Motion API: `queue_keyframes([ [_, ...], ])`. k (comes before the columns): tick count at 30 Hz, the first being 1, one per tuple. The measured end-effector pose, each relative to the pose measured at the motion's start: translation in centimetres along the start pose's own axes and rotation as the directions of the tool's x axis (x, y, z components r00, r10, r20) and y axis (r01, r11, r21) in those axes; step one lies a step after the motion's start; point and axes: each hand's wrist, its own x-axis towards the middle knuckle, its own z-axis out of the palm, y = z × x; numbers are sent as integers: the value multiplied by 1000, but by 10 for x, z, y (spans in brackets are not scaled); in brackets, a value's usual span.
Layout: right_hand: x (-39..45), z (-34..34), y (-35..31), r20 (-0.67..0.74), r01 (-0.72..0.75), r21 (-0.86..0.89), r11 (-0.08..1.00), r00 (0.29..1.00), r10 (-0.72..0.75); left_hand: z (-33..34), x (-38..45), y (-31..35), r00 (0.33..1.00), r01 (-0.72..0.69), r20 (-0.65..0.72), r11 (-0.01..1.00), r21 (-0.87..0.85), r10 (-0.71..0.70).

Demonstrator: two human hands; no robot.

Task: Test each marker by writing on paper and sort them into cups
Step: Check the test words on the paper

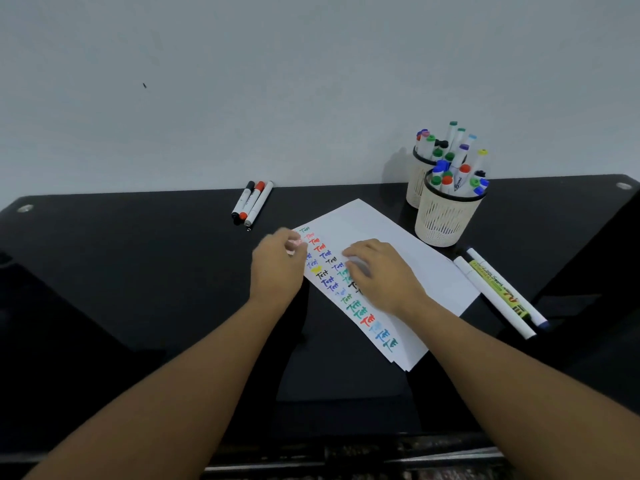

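- Two mesh cups [445, 221] just right of the paper [398, 244], both full of capped markers.
- Three markers [252, 203] left of the paper's far end; three more [498, 292] right of it.
- Your left hand [277, 266] curls at the paper's left edge; whether it pinches anything, you cannot tell.
- Your right hand [379, 271] rests flat on it, fingers together.

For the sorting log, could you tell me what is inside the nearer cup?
The nearer cup holds upright capped markers in blue, green, red and yellow; their lower barrels are hidden by its wall.

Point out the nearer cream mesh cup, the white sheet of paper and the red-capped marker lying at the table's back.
Nearer cream mesh cup [445, 220]: head view, front wall.
White sheet of paper [415, 251]: head view, blank area.
Red-capped marker [252, 200]: head view, mid-barrel.
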Motion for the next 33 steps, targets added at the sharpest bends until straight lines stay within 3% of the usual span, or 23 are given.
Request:
queue_keyframes([
  [5, 1, 1, 1, -10, -12, -18, 1000, 1000, 12, -17, 51, -13, 991, 48, -135, 968, 247, -14],
  [10, 2, 2, 2, -11, -8, -20, 1000, 1000, 7, -28, 74, -38, 983, 169, -128, 906, 388, -128],
  [23, 1, 0, 0, -22, -8, -10, 1000, 1000, 7, -21, 91, -41, 949, 311, -155, 885, 347, -273],
  [26, 1, 0, 0, -17, -7, -7, 1000, 1000, 7, -21, 84, -42, 957, 257, -202, 927, 273, -207],
  [31, 0, -3, -3, -4, -16, 29, 999, 1000, 16, -25, 45, -29, 961, 110, -256, 994, -1, -107],
  [33, -3, -4, -6, -72, 4, 23, 1000, 997, -2, -25, 23, -21, 969, 68, -233, 995, -73, -83],
])
